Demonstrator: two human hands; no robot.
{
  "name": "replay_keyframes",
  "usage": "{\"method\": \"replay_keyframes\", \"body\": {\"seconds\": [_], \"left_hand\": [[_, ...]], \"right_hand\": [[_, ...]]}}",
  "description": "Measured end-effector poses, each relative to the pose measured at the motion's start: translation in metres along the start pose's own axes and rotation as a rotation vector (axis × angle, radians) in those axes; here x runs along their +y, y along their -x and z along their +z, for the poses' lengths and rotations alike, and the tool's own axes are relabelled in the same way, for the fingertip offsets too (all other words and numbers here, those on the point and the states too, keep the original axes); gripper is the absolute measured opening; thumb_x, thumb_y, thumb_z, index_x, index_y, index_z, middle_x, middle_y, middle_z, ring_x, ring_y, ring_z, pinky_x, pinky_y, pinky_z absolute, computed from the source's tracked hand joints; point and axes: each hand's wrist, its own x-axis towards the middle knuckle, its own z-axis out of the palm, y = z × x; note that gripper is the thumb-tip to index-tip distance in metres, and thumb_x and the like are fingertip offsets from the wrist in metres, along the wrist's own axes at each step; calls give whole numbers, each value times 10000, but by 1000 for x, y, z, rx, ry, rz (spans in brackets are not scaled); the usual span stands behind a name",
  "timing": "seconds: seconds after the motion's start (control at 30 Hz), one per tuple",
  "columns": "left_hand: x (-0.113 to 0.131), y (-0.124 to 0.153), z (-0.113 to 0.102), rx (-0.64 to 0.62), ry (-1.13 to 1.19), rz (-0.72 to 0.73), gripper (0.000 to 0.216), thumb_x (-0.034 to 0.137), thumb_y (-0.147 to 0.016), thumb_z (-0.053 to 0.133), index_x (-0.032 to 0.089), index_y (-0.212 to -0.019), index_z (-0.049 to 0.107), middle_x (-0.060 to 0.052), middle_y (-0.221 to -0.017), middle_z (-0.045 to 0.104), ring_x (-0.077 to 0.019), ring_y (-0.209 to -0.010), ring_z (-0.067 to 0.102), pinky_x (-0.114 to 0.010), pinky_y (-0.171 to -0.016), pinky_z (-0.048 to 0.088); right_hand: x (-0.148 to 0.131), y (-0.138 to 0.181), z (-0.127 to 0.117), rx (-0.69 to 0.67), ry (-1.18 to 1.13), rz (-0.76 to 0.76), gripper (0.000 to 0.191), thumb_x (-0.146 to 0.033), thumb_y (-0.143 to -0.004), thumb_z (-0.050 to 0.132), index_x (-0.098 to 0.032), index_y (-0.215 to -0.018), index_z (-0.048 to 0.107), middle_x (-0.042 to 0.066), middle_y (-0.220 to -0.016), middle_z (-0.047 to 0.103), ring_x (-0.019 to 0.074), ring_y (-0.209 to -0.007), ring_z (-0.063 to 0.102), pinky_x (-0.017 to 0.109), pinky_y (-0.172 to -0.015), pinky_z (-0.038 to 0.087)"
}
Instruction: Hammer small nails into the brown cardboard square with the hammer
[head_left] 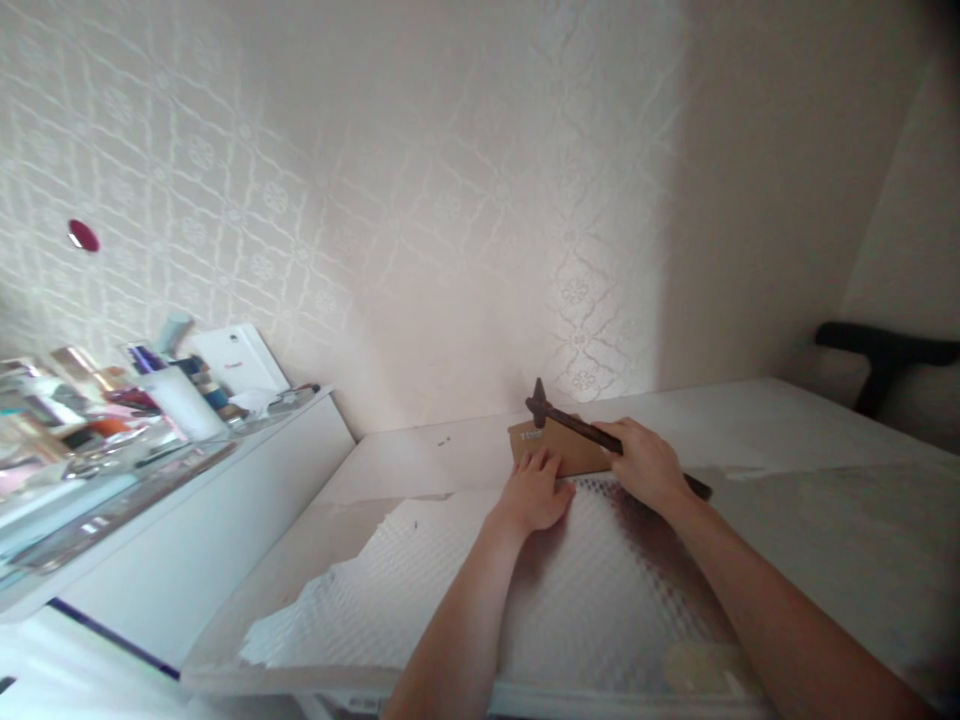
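My right hand (646,462) is wrapped around the dark handle of a hammer (577,424). The hammer's head is over the upper left part of a small brown board (577,448), with the handle's end sticking out behind my hand. On the board near the head shows a small pale, shiny patch, too small to make out. My left hand (534,490) lies on the board's near left edge, fingers spread and pressing on it, with nothing visibly gripped. Under the hands a silvery bubble-textured sheet (420,580) covers part of the white tabletop (397,462).
Several tiny dark bits (444,441) lie on the tabletop at the back left. A white cabinet (247,530) on the left carries crowded bottles (180,400) and a white box (240,360). The patterned wall (450,250) rises behind; a black armrest (885,350) is at right.
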Motion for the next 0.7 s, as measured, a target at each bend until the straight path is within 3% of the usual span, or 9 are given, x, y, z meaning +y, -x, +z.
{"method": "replay_keyframes", "body": {"seconds": [0.37,0.7], "left_hand": [[4,3,-4,-9,25,-6,698,483,-950,326,75,-1516,355,-160,-1608,269,-330,-1484,214,-419,-1217,171],[1,1,-1,10,34,-2,679,493,-940,345,131,-1514,367,-118,-1606,294,-316,-1486,218,-440,-1213,193]], "right_hand": [[4,-2,5,24,-22,-10,493,-53,-817,524,-261,-1241,665,42,-1126,674,181,-947,637,244,-770,443],[0,-1,2,-4,-23,-30,496,-42,-825,511,-273,-1233,673,47,-1107,676,183,-912,643,248,-743,445]]}}
